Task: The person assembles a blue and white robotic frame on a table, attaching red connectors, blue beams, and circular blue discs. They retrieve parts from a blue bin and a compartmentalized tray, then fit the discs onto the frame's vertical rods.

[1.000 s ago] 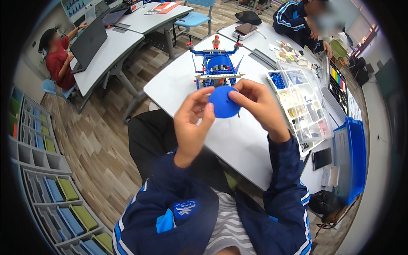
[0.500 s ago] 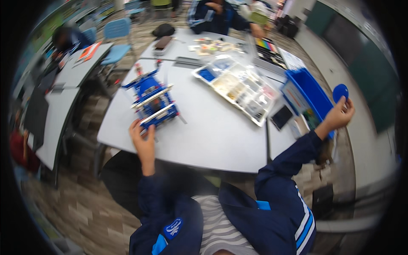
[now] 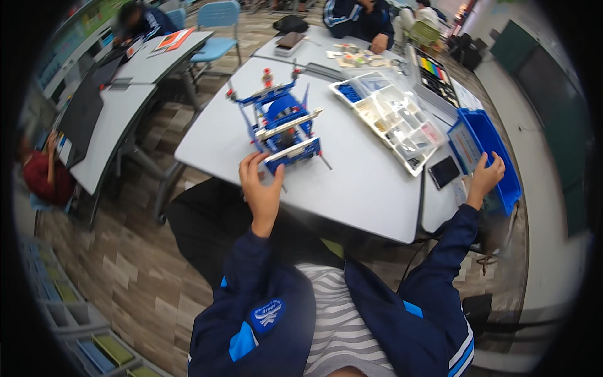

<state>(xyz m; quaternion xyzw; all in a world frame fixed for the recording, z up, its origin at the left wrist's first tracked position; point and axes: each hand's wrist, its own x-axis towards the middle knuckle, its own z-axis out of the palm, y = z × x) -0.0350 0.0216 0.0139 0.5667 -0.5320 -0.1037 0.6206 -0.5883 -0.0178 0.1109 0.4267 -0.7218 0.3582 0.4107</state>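
Note:
A blue model built from construction pieces [image 3: 286, 125] stands on the left part of the table, with white beams, red bits and grey rods. My left hand [image 3: 260, 195] grips its near left corner between thumb and fingers; part of the contact is hidden. To the right, my right hand [image 3: 485, 179] is over the near side of a deep blue bin [image 3: 502, 169]. Its fingers are apart and nothing shows in them. The bottom of the bin is mostly hidden.
A white compartment tray [image 3: 389, 119] of small parts lies on the table [image 3: 352, 201]. Beside the bin is a black phone [image 3: 444, 172]. Farther back are loose pieces [image 3: 361, 56], a case with coloured items [image 3: 433, 72] and another person [image 3: 358, 19]. More tables stand left.
The blue disc that my right hand held up is out of sight. That hand has come lower, over the bin, and opened. My left hand stays at the model; the whole view has shifted.

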